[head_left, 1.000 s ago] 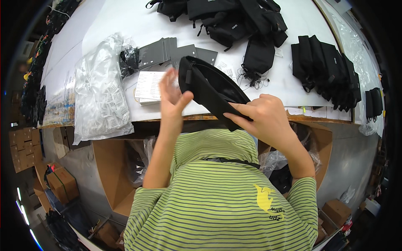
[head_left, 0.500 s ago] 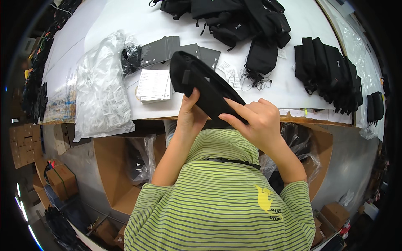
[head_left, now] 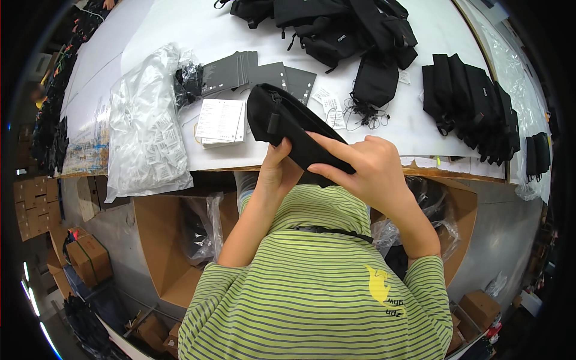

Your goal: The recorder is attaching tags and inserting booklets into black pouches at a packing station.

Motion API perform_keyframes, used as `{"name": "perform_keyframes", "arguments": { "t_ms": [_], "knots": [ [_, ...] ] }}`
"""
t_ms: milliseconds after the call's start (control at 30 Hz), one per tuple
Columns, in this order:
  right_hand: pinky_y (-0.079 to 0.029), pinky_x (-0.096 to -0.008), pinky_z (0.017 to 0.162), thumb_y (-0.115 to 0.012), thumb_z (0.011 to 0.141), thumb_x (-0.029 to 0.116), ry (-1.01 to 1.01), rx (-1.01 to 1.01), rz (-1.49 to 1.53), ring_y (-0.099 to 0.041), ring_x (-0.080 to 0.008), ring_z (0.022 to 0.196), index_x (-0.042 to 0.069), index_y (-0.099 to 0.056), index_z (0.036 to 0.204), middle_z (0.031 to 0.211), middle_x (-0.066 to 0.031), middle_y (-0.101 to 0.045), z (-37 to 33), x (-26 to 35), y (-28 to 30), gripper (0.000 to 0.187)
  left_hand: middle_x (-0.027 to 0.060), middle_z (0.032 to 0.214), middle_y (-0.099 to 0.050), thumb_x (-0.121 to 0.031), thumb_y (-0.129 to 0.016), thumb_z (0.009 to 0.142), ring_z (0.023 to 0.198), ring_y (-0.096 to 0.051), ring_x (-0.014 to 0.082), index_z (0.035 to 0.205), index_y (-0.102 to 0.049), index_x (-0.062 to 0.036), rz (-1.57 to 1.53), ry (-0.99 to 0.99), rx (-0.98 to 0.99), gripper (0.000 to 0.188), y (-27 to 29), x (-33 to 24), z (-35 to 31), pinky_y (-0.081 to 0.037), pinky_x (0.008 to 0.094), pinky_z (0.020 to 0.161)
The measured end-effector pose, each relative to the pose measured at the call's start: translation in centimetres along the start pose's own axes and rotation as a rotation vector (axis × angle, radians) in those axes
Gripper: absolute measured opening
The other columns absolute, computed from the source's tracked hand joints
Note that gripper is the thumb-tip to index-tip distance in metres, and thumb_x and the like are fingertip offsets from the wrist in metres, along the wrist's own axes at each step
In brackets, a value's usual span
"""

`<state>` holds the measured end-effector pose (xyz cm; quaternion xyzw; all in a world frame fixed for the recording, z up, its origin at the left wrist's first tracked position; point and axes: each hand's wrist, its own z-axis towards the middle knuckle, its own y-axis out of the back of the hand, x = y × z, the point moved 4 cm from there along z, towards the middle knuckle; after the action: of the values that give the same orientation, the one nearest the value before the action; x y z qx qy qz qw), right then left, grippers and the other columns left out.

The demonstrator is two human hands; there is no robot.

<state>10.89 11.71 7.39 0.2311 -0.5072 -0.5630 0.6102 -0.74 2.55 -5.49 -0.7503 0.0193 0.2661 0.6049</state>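
A black zippered pouch [head_left: 295, 133] is held up in front of me, tilted, over the table's front edge. Its zip pull hangs near the upper left end. My left hand [head_left: 278, 167] grips the lower left side, thumb on the front and the other fingers mostly hidden behind. At the right end, my right hand [head_left: 369, 171] pinches the pouch between thumb and fingers. Just beyond the pouch lie a stack of white printed cards [head_left: 221, 121] and dark grey printed sheets [head_left: 223, 73]. A small black drawstring pouch [head_left: 375, 83] with tangled cords lies further right.
A large clear bag of white packets [head_left: 147, 129] lies at the table's left. Black bags [head_left: 342, 39] are heaped at the back, and a row of black pouches [head_left: 471, 99] stands right. Open cardboard boxes [head_left: 157, 246] sit below the table edge.
The pouch has dropped slightly and turned, bringing its zip pull more into view. My right fingers have shifted a little left along it. A hand has appeared at the far upper left.
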Motion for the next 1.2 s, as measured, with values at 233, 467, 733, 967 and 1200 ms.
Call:
{"name": "perform_keyframes", "arguments": {
  "t_ms": [233,467,733,967,1200],
  "knots": [
    [-0.036,-0.0284,0.048,-0.077,0.071,0.036,-0.035,-0.032,0.061,-0.043,-0.0168,0.041,0.014,-0.068,0.108,0.051,-0.0012,-0.053,-0.6,0.0,-0.4,0.044,0.0052,0.110,-0.063,-0.034,-0.069,0.084,0.106,-0.058,0.0212,0.115,-0.058,-0.0093,0.076,-0.032,-0.106,0.041,-1.2,-0.5,-0.2,-0.044,0.0374,0.095],
    [-0.037,-0.0270,0.047,-0.077,0.071,0.035,-0.125,0.014,0.154,-0.041,-0.0175,0.041,0.016,-0.062,0.120,0.055,-0.0020,-0.057,0.1,0.3,-0.1,0.055,0.0043,0.113,-0.062,-0.035,-0.069,0.084,0.108,-0.057,0.0206,0.117,-0.057,-0.0107,0.077,-0.048,-0.121,0.043,-1.3,-0.8,-0.2,-0.044,0.0374,0.096],
    [-0.038,-0.0286,0.048,-0.074,0.074,0.037,-0.059,0.096,0.102,-0.041,-0.0182,0.040,0.021,-0.063,0.122,0.054,-0.0031,-0.056,0.4,0.1,-0.4,0.051,0.0027,0.108,-0.062,-0.037,-0.067,0.085,0.104,-0.058,0.0188,0.112,-0.059,-0.0109,0.114,-0.052,-0.130,0.038,-0.9,-0.6,-0.4,-0.046,0.0359,0.092],
    [-0.036,-0.0292,0.048,-0.073,0.076,0.037,-0.050,0.115,0.130,-0.040,-0.0191,0.040,0.019,-0.068,0.112,0.050,-0.0033,-0.050,0.1,-0.2,-1.1,0.041,0.0044,0.110,-0.063,-0.039,-0.064,0.087,0.105,-0.058,0.0196,0.111,-0.059,-0.0103,0.059,-0.057,-0.136,0.038,-0.3,-1.2,-0.3,-0.045,0.0349,0.092],
    [-0.034,-0.0289,0.045,-0.061,0.090,0.028,-0.434,-0.201,0.368,-0.043,-0.0172,0.040,0.012,-0.061,0.096,0.048,-0.0011,-0.050,-2.6,-1.9,-2.2,0.017,0.0007,0.114,-0.061,-0.039,-0.065,0.085,0.111,-0.055,0.0195,0.121,-0.055,-0.0123,-0.150,-0.073,-0.050,0.045,0.0,-2.8,-0.1,-0.041,0.0374,0.099]
  ]
}}
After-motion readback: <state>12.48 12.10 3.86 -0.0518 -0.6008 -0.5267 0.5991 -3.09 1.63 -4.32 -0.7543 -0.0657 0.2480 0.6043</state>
